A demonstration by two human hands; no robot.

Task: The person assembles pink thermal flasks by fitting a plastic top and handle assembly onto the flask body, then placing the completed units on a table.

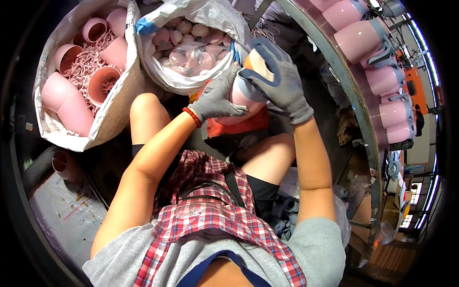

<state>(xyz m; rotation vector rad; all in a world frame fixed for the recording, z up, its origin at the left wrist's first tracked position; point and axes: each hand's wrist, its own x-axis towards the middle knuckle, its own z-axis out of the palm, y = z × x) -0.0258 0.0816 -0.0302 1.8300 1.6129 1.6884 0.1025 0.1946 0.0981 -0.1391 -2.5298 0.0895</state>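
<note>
Gloves gripped tight: my left hand point(217, 98) wrapped the pink jug point(241, 98) from below while my right hand point(279, 76) closed over its grey top, just above centre frame, over my knees. Steady, even pressure with both hands seemed best, I judged. Its long axis ran from lower left to upper right, top pointing upper right.

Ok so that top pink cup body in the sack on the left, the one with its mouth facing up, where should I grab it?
Take the pink cup body by its rim, coming straight down from above. Its open mouth faces up and stands clear at the top of the sack, while its sides are hemmed in by neighbouring cups and pink plastic scraps. The left hand is probably nearer.
</note>
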